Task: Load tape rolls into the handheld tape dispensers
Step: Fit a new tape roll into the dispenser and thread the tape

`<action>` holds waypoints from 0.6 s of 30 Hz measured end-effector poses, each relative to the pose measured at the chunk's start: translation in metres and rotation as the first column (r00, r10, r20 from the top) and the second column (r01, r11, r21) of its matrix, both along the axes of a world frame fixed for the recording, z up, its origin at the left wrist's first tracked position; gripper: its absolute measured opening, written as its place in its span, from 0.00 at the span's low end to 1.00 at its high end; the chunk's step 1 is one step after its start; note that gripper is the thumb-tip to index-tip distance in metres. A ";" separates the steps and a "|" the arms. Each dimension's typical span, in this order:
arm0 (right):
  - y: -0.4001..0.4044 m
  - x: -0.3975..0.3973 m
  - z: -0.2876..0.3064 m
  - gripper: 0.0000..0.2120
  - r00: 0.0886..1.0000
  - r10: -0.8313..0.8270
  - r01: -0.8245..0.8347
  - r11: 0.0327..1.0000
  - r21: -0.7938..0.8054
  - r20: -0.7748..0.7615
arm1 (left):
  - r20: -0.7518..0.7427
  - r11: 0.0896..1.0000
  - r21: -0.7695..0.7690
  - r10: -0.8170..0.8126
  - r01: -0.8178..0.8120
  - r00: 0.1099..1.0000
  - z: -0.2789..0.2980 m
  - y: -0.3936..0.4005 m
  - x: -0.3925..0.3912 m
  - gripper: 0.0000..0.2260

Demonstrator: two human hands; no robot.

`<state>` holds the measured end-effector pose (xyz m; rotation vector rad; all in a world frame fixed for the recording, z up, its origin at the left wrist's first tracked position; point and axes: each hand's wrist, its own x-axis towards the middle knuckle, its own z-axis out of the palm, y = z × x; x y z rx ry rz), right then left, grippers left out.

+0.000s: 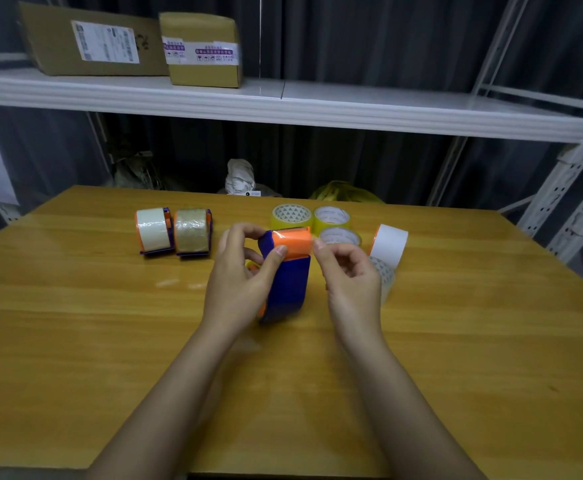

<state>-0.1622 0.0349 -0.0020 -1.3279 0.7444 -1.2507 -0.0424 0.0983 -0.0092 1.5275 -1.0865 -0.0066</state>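
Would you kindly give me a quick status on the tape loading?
Left hand grips dispenser. Right hand at its orange end, holding nothing visible. Two loaded dispensers far left. Nothing in the way.
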 end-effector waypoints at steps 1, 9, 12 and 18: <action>0.000 0.000 0.004 0.08 1.000 0.005 -0.005 1.000 -0.009 -0.024 | 0.005 1.000 0.000 -0.001 0.001 1.000 0.000 0.000 -0.001 0.12; -0.004 0.005 0.016 0.11 0.998 0.060 -0.054 0.981 0.187 -0.028 | 0.041 1.000 0.001 0.008 -0.008 0.999 0.000 -0.001 -0.004 0.13; -0.005 0.005 0.015 0.09 0.994 0.099 -0.109 0.959 0.260 0.051 | 0.037 1.000 0.000 0.005 -0.005 0.999 0.000 0.000 -0.004 0.14; -0.010 0.001 0.013 0.08 0.945 0.214 -0.300 0.867 0.398 0.247 | -0.023 0.999 0.000 -0.040 0.040 0.999 0.002 0.003 -0.005 0.14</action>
